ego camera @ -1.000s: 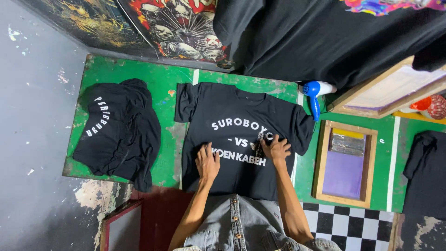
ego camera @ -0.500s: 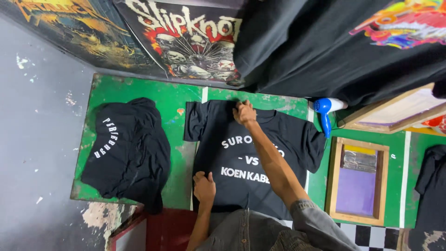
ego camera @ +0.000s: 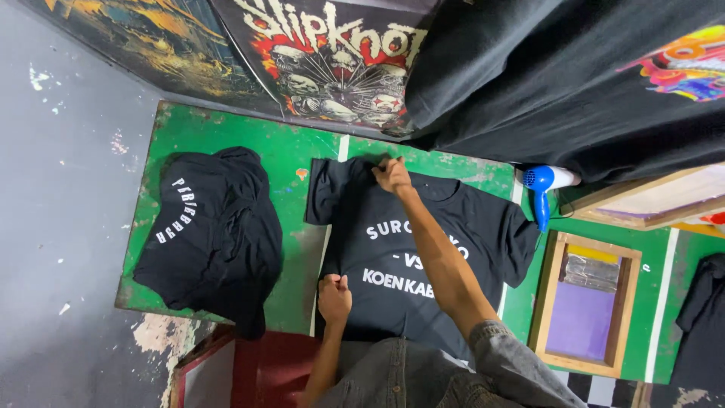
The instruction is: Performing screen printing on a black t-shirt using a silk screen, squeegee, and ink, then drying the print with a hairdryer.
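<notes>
Right hand (ego camera: 392, 176) had left the middle of the printed chest, where it rested a second earlier, and now lay stretched to the collar end of the black T-shirt (ego camera: 423, 264), fingers pinched on the fabric near the left shoulder seam. Left hand (ego camera: 333, 295) had slid from the flat of the shirt to its lower left edge and was closed on the hem there. So the work had passed from pressing the cloth flat to taking it by two points along one side. The shirt lay spread face up on the green table (ego camera: 226, 128), white lettering showing, the right forearm crossing over the print. A second black shirt (ego camera: 215, 230) lay bunched well to the left, untouched. Blue hair dryer (ego camera: 545, 185) and wooden printing screen (ego camera: 589, 302) sat off to the right.
</notes>
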